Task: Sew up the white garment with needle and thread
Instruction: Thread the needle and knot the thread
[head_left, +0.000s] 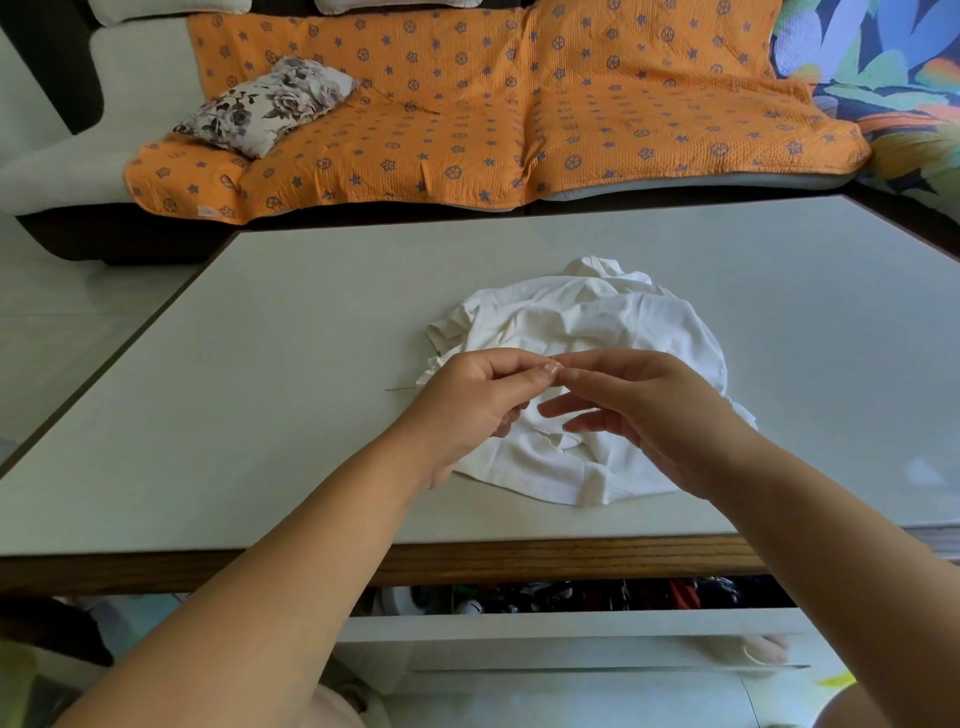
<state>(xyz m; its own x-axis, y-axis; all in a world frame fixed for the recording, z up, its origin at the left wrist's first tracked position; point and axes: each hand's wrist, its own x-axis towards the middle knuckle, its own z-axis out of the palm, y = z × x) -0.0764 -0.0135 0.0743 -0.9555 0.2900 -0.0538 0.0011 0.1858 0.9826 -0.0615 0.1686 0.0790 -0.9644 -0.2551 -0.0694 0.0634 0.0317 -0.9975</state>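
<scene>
The white garment (587, 332) lies crumpled on the pale table (291, 322), near its front edge. Both my hands hover just above the garment, their fingertips meeting. My left hand (467, 400) pinches thumb against forefinger. The thumb and forefinger of my right hand (639, 410) close on the same spot while its other fingers spread. What they pinch looks like thread, too fine to see clearly. A thin dark needle (400, 388) shows on the table just left of my left hand; whether it is held or lying there I cannot tell.
The table's wooden front edge (519, 558) runs below my forearms, with an open white drawer (571, 623) of mixed items underneath. Behind the table is a sofa with an orange patterned cover (467, 104) and a floral cushion (265, 106).
</scene>
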